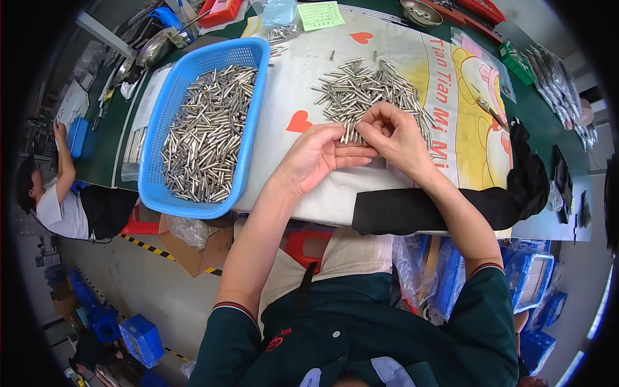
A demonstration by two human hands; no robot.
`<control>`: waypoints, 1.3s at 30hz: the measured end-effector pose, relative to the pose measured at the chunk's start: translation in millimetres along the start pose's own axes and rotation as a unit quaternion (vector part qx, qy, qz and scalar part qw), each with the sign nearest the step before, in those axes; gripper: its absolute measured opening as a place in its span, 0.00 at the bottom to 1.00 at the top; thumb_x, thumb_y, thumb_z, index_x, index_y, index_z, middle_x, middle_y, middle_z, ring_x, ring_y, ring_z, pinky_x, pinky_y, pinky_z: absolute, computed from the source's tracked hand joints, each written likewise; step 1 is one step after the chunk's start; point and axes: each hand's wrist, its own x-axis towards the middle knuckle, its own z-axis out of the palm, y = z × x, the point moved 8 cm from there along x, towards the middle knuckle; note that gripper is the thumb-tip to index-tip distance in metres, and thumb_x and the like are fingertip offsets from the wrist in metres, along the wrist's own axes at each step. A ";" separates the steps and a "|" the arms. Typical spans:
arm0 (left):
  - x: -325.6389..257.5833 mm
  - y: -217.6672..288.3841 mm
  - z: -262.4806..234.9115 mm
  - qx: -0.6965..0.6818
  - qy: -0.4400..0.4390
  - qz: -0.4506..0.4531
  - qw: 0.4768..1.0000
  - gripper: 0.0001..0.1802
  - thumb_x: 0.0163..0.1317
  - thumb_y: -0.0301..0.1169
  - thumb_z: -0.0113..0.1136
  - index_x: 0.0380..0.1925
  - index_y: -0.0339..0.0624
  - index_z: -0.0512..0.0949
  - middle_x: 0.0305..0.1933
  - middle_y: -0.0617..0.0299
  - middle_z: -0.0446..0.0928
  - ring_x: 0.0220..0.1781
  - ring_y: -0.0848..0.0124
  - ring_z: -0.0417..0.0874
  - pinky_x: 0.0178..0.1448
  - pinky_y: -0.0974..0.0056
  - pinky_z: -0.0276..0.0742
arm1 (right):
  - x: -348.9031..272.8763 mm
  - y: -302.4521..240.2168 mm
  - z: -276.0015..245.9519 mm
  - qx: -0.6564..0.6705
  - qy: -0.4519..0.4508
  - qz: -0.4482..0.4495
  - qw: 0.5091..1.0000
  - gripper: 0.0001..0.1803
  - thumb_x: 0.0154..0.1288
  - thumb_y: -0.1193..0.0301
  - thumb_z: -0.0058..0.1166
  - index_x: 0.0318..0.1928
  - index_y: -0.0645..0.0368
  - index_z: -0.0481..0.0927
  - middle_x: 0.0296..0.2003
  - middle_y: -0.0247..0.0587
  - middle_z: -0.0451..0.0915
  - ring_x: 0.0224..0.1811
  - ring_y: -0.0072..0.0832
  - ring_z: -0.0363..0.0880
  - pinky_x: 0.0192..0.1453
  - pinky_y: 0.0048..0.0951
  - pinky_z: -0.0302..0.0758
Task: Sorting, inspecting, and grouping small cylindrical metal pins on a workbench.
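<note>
The only view comes from the person's head and faces steeply down, quite near the work. The fingers (361, 132) sit a little above the picture's centre; the table (335, 193) spreads beyond and beside them, and the person's own chest fills the edge below them.

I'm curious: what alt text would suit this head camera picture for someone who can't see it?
Two bare hands, left hand and right hand, meet over a white cloth, pinching small metal pins at the edge of a loose pile of pins. A blue basket full of pins sits to their left.
</note>
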 end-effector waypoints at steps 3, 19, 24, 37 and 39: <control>0.3 -0.5 0.4 -0.001 -0.005 -0.001 1.000 0.14 0.65 0.29 0.43 0.41 0.28 0.71 0.43 0.44 0.76 0.47 0.49 0.80 0.51 0.52 0.80 | -1.0 0.2 -0.2 -0.001 0.004 -0.012 1.000 0.09 0.56 0.70 0.58 0.28 0.64 0.76 0.14 0.29 0.67 0.16 0.14 0.61 0.20 0.21 0.61; -6.6 0.9 -1.2 0.157 0.000 -0.014 0.987 0.15 0.68 0.35 0.46 0.46 0.35 0.71 0.33 0.60 0.77 0.30 0.78 0.78 0.34 0.74 0.75 | 0.8 -1.4 -28.4 0.086 0.146 -0.061 0.984 0.06 0.62 0.73 0.53 0.32 0.64 0.76 0.19 0.24 0.69 0.21 0.10 0.60 0.23 0.16 0.60; -52.9 43.2 41.4 0.301 0.009 0.086 0.950 0.09 0.70 0.31 0.41 0.38 0.40 0.71 0.25 0.70 0.66 0.24 0.84 0.61 0.27 0.79 0.57 | -3.3 -4.5 -39.9 0.042 0.142 -0.066 0.987 0.06 0.59 0.74 0.53 0.31 0.65 0.77 0.20 0.27 0.71 0.21 0.13 0.63 0.25 0.18 0.63; -124.0 139.6 65.5 0.736 0.334 0.403 0.429 0.10 0.55 0.23 0.59 0.38 0.35 0.76 0.35 0.55 0.76 0.37 0.63 0.78 0.40 0.63 0.74 | -14.1 -26.3 13.3 -0.303 0.020 -0.253 0.919 0.06 0.48 0.71 0.57 0.23 0.60 0.76 0.27 0.38 0.73 0.36 0.35 0.72 0.40 0.35 0.72; -105.2 113.0 72.1 0.721 0.284 0.388 0.498 0.06 0.52 0.21 0.60 0.31 0.35 0.77 0.32 0.55 0.75 0.35 0.59 0.77 0.40 0.61 0.72 | -15.7 -32.4 18.0 -0.323 0.012 -0.263 0.909 0.07 0.48 0.70 0.57 0.22 0.60 0.75 0.27 0.39 0.73 0.36 0.36 0.72 0.40 0.35 0.72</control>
